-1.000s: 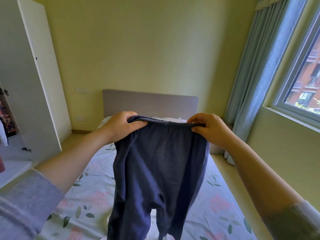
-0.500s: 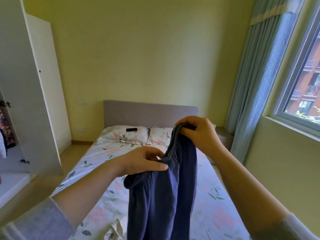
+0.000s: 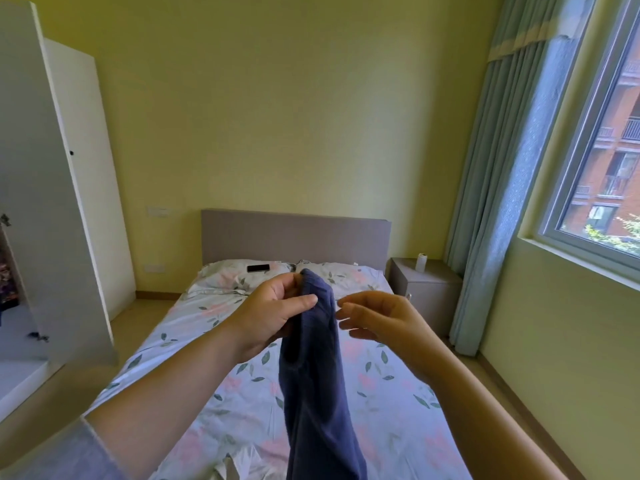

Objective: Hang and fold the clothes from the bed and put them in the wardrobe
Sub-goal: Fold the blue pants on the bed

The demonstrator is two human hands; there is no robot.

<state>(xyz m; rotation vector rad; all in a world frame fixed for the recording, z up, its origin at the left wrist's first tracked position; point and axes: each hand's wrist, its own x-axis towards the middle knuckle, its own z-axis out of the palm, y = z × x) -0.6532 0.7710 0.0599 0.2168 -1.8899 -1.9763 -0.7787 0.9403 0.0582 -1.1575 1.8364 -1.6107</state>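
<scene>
Navy blue trousers hang folded in half lengthwise over the floral bed. My left hand pinches their doubled waistband at the top, thumb across the cloth. My right hand hovers just to the right of the waistband, fingers loosely spread and holding nothing. The trouser legs drop out of view at the bottom edge. A bit of pale cloth lies on the bed near the bottom. The white wardrobe stands open at the left, with some clothes showing inside at the far left edge.
A black phone lies on the left pillow by the grey headboard. A grey nightstand with a small white bottle stands right of the bed. Blue curtains and a window fill the right side.
The trousers went from spread wide between both hands to folded in half. My left hand took over the waistband, and my right hand let go and drew off to the right.
</scene>
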